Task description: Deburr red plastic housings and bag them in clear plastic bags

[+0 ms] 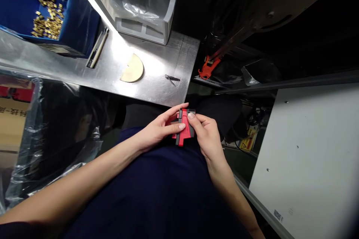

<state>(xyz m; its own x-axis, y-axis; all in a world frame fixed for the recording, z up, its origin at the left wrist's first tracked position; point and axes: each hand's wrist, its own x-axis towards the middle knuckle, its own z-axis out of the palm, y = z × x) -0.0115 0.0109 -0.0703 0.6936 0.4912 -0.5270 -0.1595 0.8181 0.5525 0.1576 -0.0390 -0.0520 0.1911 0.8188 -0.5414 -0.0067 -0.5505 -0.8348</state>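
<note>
Between my two hands is a small red and black plastic part [184, 129], held above my lap just off the table's front edge. My left hand [162, 127] grips it from the left, thumb lying across its red face and fingers behind. From the right, my right hand [206, 130] pinches its dark upper edge with the thumb on top. Both hands are closed on this one part. The fingers behind it are partly hidden, and its exact kind does not show.
On the metal table [157, 89] lie small snips [172, 78], a half-round tan piece [133, 69] and a pen-like tool [98, 48]. A blue bin [81, 26] holds brass pieces [50, 18]. Behind stands a grey bin [140, 31]; a white panel [308, 149] flanks my right, a plastic-lined box [28, 149] my left.
</note>
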